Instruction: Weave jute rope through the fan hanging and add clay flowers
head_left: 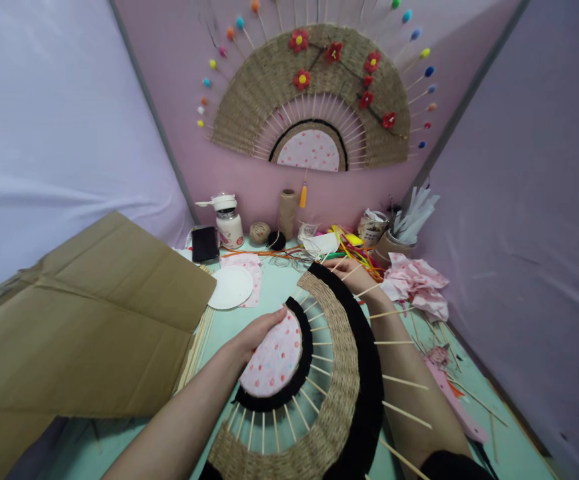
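Note:
A woven half-round fan [342,353] is tilted in front of me, with wooden sticks showing between its bands and past its outer edge. Its outer band and inner ring are black, with a tan woven band between them. At the hub is a pink spotted half-disc [274,353], where my left hand [257,337] grips the fan, thumb on the front and other fingers hidden behind. By the fan's far end, my right hand [347,275] is at the black edge among the stick tips, its fingers partly covered.
A finished-looking fan [249,87] with red flowers hangs on the wall. Folded cardboard [119,300] lies at left, near a white paper disc [232,287]. Along the back stand a jar [229,230], twine and cans. Crumpled pink cloth [417,283], a pink glue gun [452,400] and loose sticks lie right.

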Motion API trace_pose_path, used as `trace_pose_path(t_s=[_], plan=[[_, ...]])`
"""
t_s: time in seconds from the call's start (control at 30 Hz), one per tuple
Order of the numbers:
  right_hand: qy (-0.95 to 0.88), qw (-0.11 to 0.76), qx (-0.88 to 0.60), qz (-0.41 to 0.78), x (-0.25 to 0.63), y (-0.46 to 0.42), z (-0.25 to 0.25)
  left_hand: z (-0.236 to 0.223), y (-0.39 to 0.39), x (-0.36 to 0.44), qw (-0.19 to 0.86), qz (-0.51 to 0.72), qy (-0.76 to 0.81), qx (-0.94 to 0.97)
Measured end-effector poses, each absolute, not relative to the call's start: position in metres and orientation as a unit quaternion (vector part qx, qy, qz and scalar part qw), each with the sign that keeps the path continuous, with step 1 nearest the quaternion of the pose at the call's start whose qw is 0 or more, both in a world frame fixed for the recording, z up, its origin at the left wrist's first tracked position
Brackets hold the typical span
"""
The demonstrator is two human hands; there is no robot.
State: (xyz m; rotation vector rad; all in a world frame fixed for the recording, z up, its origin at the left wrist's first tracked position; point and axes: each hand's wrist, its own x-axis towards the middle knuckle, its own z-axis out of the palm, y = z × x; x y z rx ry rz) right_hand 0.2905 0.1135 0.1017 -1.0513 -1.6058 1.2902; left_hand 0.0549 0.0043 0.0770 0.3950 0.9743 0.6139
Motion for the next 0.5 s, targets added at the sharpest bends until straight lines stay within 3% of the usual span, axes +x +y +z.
trace_pose_path(t_s=[0.3, 0.5], plan=[[-0.619, 0.429, -0.429, 0.498, 0.306, 0.112, 0.105, 0.075, 0.005, 0.054, 0.792, 0.319, 0.463, 0.236], [-0.619, 0.394, -0.428, 0.528, 0.309, 0.109, 0.109, 0.072, 0.006, 0.054, 0.784, 0.332, 0.449, 0.27]])
